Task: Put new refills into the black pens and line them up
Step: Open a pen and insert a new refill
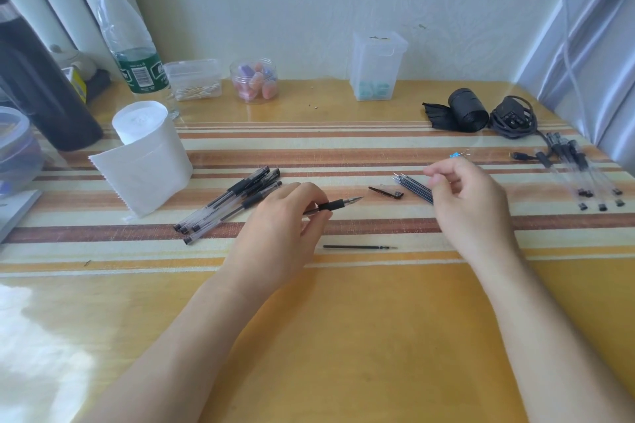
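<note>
Head view, left hand (285,233) grip grasping black pen (332,206), right hand (470,209) curled over refills (412,186), grip unclear

Tissue roll (147,151) left — water bottle (134,55), swab box (194,79), jar (254,81), clear box (376,67) along wall.

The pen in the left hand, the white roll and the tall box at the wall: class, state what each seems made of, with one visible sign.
Pen: clear glossy barrel, likely plastic, see-through; matt black grip, perhaps rubber; grey pointed tip, probably metal. White roll: soft matt paper, with a perforated loose sheet. Tall box: frosted translucent plastic, blue contents showing through.
</note>
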